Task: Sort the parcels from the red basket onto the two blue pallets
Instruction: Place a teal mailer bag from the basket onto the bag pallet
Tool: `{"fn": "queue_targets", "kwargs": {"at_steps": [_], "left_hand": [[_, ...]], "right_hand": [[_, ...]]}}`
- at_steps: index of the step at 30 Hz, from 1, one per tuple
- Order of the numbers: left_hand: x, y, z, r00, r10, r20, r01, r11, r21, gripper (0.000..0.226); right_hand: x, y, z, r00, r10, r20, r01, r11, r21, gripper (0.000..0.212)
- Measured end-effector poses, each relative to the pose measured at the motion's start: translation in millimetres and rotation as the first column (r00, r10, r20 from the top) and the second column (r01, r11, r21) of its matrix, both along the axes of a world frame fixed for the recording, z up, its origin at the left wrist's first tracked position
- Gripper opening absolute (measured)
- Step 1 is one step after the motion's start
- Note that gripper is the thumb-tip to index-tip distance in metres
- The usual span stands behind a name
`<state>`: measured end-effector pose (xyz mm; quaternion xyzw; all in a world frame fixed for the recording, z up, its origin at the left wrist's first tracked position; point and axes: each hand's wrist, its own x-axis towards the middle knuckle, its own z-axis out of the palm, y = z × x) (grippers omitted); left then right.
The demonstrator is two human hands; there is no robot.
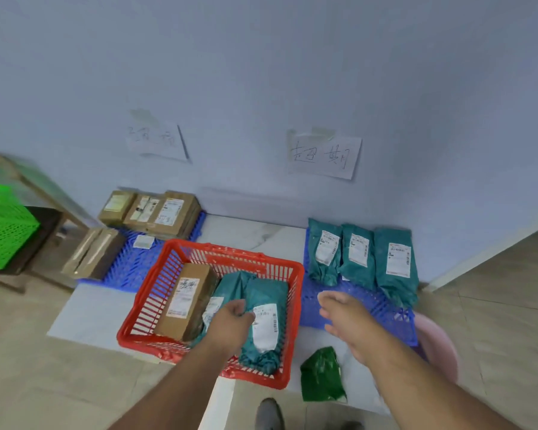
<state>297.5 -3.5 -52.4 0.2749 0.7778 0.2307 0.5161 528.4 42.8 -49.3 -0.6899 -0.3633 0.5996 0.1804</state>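
Note:
The red basket (156, 293) stands on the floor between two blue pallets. Inside it lie a brown cardboard box (185, 301) and two teal mailer bags; the nearer teal bag (266, 324) carries a white label. My left hand (232, 324) reaches into the basket and its curled fingers grip that teal bag at its upper left edge. My right hand (343, 318) hovers open over the front of the right pallet (367, 302), holding nothing. Three teal bags (357, 256) lie on the right pallet. The left pallet (134, 268) carries several cardboard boxes (156, 212).
A green plastic bag (322, 375) lies on the floor in front of the right pallet. A pink basin (438, 346) sits at the right, a green crate (3, 228) at the far left. Two handwritten paper signs (323, 156) hang on the wall. My shoe (269, 414) is below.

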Motion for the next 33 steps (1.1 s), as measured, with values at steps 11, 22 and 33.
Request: {"fn": "queue_targets", "kwargs": {"at_steps": [11,22,33], "left_hand": [[-5.5,-66.6,21.1,0.998,0.038,-0.042,-0.038,0.999,-0.003,0.039],[-21.9,-98.6,8.3,0.997,-0.001,-0.083,-0.003,0.999,-0.054,0.061],[-105.4,-67.0,10.4,0.999,-0.027,-0.032,0.025,0.999,-0.042,0.043]], "right_hand": [[-7.4,-55.3,14.8,0.995,0.042,-0.085,-0.044,0.999,-0.018,0.016],[-20.8,-99.9,-11.0,0.977,-0.054,-0.206,0.028,0.992,-0.124,0.015],[-96.9,-69.8,-18.8,0.984,-0.127,-0.128,0.117,0.99,-0.085,0.024]]}}
